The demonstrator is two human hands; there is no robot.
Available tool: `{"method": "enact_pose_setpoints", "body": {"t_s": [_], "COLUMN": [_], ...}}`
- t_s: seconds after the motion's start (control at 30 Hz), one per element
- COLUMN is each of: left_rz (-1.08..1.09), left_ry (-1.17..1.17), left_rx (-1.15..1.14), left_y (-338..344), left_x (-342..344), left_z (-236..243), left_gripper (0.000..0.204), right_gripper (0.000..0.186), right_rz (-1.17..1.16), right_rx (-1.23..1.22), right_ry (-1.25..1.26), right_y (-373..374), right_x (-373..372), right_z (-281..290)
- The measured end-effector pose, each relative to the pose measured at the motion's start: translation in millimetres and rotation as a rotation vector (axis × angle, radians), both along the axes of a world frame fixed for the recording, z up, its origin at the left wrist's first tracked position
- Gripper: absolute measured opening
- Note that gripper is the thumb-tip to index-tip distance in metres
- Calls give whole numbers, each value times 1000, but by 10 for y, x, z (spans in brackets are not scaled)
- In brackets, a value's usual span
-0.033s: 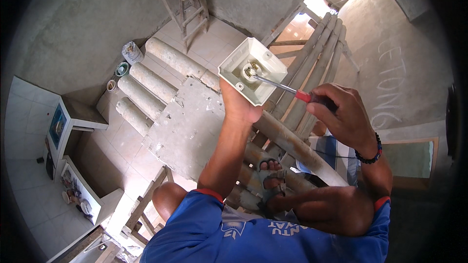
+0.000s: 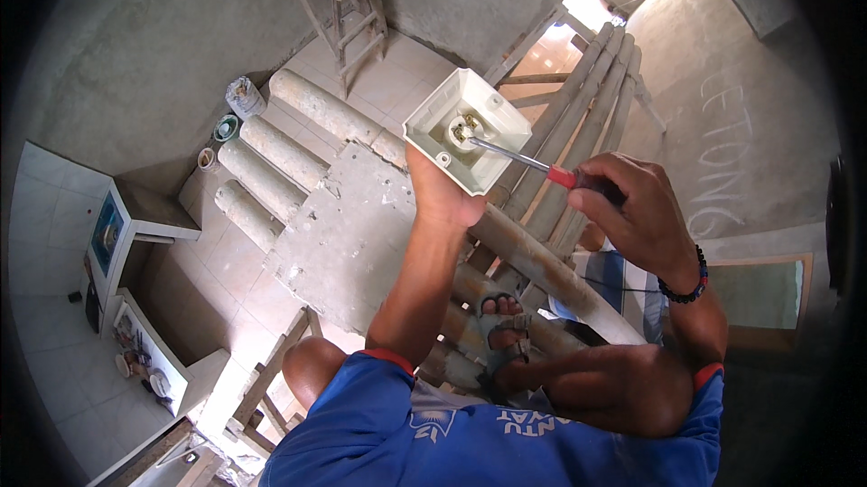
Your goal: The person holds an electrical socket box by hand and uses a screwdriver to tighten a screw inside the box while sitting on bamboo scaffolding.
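Note:
My left hand [image 2: 444,191] supports a white square plastic electrical box [image 2: 493,124] from below, its fingers mostly hidden behind it. The box's hollow side faces up. Inside sits a round white fitting [image 2: 459,137] with brass-coloured terminals; small screw posts stand near the box's edges. In my right hand [image 2: 637,207] is a screwdriver [image 2: 519,158] with a red and dark handle, held between thumb and curled fingers. Its metal shaft slants over the box rim, and the tip meets the round fitting near its terminals. Whether it sits in a screw slot is too small to tell.
Below me lie thick bamboo poles [image 2: 302,108] and a worn grey board [image 2: 348,225]. More poles [image 2: 587,99] stretch away at the right. A wooden ladder [image 2: 354,31] stands at the far wall, near several small containers [image 2: 226,129]. Tools lie on a tiled ledge [image 2: 185,389] at the left.

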State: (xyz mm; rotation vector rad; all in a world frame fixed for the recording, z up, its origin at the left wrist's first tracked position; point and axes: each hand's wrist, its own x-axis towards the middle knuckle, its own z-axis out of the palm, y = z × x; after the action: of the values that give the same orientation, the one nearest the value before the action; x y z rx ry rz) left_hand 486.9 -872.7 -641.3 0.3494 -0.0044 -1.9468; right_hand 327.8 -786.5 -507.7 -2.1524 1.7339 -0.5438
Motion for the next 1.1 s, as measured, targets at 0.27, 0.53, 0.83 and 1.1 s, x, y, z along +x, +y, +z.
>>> {"method": "enact_pose_setpoints", "body": {"t_s": [0.27,0.53,0.83,1.1], "left_rz": [58,74,133,236], "left_ry": [22,-25,-95,-182], "left_rx": [-167,-156,-193,-215], "left_y": [25,57,61,39], "left_x": [-5,-12,-25,-36], "left_z": [34,84,109,142], "left_gripper": [45,45,43,37], "right_gripper": [26,27,27,30], "right_rz": [-12,-8,4,23], "right_rx": [50,77,124,139], "right_ry": [6,-9,-47,-89], "right_y": [-9,7,7,-5], "right_x": [17,2,-34,-111], "right_z": [32,53,48,-18]}}
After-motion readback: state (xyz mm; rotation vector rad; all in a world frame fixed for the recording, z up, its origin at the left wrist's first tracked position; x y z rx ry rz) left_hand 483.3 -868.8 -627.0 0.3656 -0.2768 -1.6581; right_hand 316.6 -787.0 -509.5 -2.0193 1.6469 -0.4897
